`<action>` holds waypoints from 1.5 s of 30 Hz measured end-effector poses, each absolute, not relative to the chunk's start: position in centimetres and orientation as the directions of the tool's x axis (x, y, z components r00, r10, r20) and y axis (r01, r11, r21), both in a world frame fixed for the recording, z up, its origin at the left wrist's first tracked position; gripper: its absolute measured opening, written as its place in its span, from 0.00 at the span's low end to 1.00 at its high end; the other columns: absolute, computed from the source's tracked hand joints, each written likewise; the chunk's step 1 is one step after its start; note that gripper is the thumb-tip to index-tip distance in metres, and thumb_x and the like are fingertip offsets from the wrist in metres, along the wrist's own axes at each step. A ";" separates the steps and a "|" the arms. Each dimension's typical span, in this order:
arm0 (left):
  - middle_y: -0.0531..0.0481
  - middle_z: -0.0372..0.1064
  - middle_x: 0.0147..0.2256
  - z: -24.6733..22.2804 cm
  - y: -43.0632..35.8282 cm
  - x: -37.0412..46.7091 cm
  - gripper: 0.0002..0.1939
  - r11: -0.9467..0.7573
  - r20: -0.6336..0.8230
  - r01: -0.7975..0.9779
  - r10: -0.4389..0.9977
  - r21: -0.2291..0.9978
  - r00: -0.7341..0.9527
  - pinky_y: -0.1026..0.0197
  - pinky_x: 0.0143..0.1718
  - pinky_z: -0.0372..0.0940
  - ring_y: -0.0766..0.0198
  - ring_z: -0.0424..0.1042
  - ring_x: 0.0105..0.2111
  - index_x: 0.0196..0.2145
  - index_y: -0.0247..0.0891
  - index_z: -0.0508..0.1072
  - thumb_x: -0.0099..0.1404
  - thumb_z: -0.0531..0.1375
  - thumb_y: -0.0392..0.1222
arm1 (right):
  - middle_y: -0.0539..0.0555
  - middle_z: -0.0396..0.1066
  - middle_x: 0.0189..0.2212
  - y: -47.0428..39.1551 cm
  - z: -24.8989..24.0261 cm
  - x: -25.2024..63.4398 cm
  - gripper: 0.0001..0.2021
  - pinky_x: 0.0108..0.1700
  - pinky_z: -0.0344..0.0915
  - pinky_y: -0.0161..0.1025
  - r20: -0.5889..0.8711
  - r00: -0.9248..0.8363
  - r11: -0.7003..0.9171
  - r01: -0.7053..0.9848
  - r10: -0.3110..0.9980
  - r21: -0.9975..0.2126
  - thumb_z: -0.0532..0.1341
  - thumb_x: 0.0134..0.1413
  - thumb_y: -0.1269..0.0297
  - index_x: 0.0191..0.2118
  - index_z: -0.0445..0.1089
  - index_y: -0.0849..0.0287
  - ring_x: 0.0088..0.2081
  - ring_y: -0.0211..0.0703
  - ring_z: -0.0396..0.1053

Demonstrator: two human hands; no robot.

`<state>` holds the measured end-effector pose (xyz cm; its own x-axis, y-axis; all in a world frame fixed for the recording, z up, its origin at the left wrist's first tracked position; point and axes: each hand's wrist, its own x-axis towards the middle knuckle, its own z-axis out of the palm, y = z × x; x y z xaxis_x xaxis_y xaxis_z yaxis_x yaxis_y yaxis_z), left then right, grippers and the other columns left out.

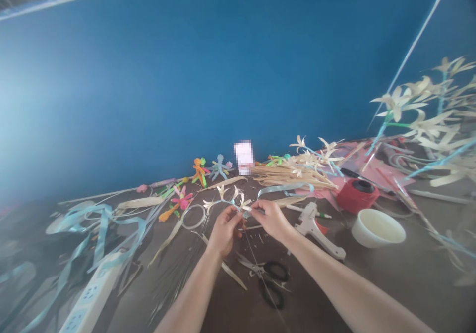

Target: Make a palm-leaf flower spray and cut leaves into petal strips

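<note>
My left hand (225,230) is closed on the light-blue wrapped stem of a small flower sprig (226,201), its fingers bent round the right end of the stem. The sprig bears several cream, narrow-petalled flowers and points to the left. My right hand (268,217) pinches a pale petal or flower piece (248,208) at the same end of the sprig, close to the left fingertips. Below the hands lie black-handled scissors (273,278) with their blades apart. A white glue gun (316,231) rests right of my right hand.
A white bowl (379,229) and a red tape holder (357,195) stand at the right, near large flower sprays (401,100). Dried husk strips (293,175) lie at the back. Blue ribbon (102,224) and a power strip (91,293) are on the left. A blue wall (186,75) rises behind.
</note>
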<state>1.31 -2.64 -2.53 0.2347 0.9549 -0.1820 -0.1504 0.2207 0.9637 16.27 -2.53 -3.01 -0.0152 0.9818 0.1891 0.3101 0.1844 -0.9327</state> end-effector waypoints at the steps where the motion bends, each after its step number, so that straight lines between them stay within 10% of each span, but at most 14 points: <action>1: 0.56 0.64 0.21 -2.5 -2.6 1.3 0.12 0.224 -0.186 -0.148 0.954 0.963 0.236 0.72 0.14 0.52 0.71 0.63 0.19 0.31 0.38 0.62 0.52 0.59 0.46 | 0.50 0.69 0.23 -2.5 -3.0 16.3 0.08 0.32 0.58 0.33 0.190 -0.016 0.186 0.312 0.982 -0.932 0.55 0.46 0.63 0.25 0.68 0.60 0.28 0.40 0.65; 45: 0.55 0.64 0.22 -2.5 -2.8 1.3 0.10 0.202 -0.165 -0.161 0.962 0.966 0.215 0.69 0.20 0.60 0.70 0.65 0.21 0.32 0.37 0.66 0.51 0.60 0.43 | 0.50 0.70 0.22 -2.2 -3.8 16.4 0.10 0.30 0.58 0.33 0.195 -0.018 0.185 0.419 0.981 -0.889 0.54 0.47 0.61 0.25 0.69 0.60 0.26 0.39 0.65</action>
